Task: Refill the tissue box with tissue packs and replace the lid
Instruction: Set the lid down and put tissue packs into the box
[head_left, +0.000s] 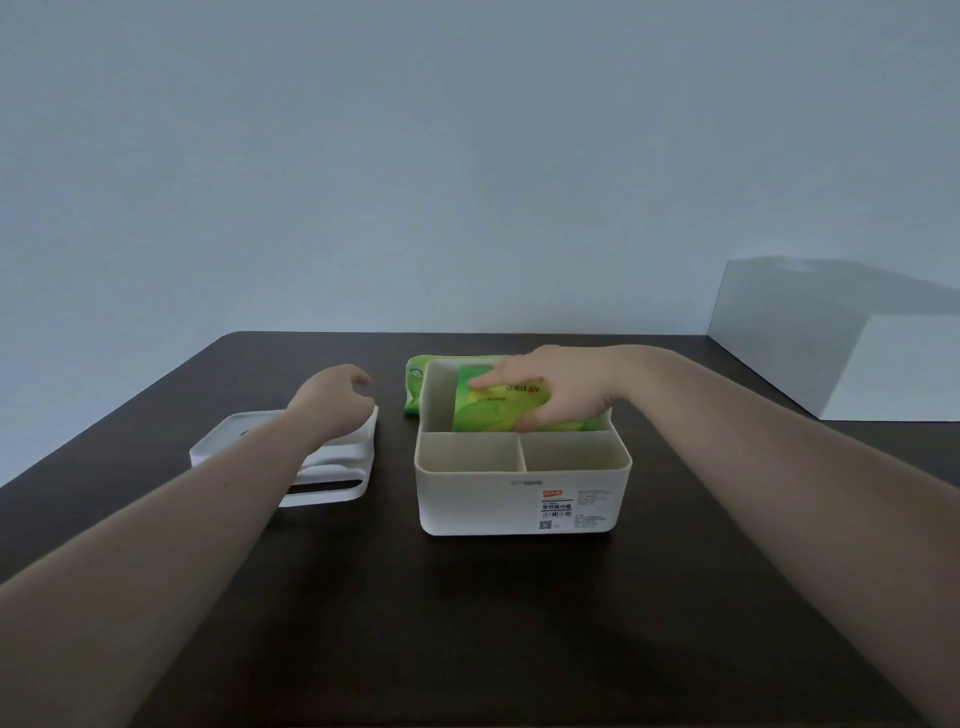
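1. One white lid (332, 470) lies flat on the dark table (363, 597), at the left, well apart from the box. Its slot faces the near edge.
2. One left hand (332, 397) hovers over the far end of the lid, palm down, fingers loosely curled and holding nothing. The bare forearm crosses above the lid.
3. Two green tissue packs show. One pack on the table (415, 387) lies behind the box's far left corner, mostly hidden by the box wall. The other pack in the box (493, 410) stands tilted in the long rear compartment.
4. One white tissue box (519, 499) sits open in the middle of the table, with three compartments: one long at the back, two small in front, both bare. A label is on its front wall.
5. One right hand (561, 389) reaches in from the right, fingers over the top of the pack in the box, thumb below, gripping it.
6. One white block (810, 343) stands at the far right.
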